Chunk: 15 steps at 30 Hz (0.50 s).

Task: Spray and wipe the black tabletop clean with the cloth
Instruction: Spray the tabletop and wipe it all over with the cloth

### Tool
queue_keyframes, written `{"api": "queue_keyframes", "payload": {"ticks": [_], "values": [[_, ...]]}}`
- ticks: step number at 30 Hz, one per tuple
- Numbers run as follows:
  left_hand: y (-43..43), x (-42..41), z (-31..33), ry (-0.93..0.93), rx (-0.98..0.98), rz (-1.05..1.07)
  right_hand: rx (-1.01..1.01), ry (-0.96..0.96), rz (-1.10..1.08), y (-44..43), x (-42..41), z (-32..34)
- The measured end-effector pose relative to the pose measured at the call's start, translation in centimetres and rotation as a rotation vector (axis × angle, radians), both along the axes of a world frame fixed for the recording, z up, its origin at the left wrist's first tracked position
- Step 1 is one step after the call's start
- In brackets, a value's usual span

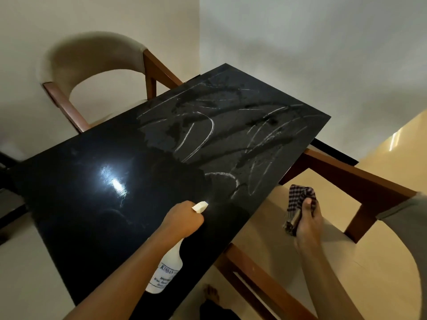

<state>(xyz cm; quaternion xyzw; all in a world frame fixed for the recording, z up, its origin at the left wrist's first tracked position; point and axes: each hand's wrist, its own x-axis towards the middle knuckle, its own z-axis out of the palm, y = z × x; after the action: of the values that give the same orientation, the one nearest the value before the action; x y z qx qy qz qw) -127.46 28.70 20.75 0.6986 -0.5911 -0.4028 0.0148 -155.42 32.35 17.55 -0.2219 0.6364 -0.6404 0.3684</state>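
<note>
The black tabletop (97,204) is glossy on its near left half; its far right half carries white chalk scribbles and wet smears. My left hand (183,219) grips a white spray bottle (167,271) by the trigger head, its nozzle pointing over the table toward the scribbles. My right hand (308,221) holds a bunched dark checked cloth (298,204) in the air, off the table's right edge and not touching the surface.
A beige padded chair with brown wooden arms (92,63) stands at the far left side. Another wooden chair (360,181) stands at the right, close to the table's edge. A bare foot (211,294) shows on the cream floor below. White walls meet behind the table.
</note>
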Motion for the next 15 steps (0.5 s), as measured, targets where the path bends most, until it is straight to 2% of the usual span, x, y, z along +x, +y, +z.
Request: {"api": "queue_keyframes", "payload": {"ticks": [4, 7, 11, 13, 15], "values": [[-1.2, -0.9, -0.1, 0.032, 0.021, 0.037, 0.168, 0.312, 0.153, -1.9, -0.8, -1.7], [-1.3, -0.7, 0.4, 0.18, 0.009, 0.069, 0.364, 0.499, 0.529, -3.2, -0.9, -2.5], [-1.2, 1.4, 1.9, 0.46, -0.088, 0.238, 0.082, 1.099, 0.867, -4.3, 3.3, -5.0], [-1.1, 2.8, 2.3, 0.533, -0.183, 0.34, 0.066, 1.322, 0.926, -5.0, 5.9, -6.7], [-0.9, 3.8, 2.4, 0.534, -0.247, 0.381, 0.151, 1.404, 0.973, -6.3, 8.0, -7.1]]}}
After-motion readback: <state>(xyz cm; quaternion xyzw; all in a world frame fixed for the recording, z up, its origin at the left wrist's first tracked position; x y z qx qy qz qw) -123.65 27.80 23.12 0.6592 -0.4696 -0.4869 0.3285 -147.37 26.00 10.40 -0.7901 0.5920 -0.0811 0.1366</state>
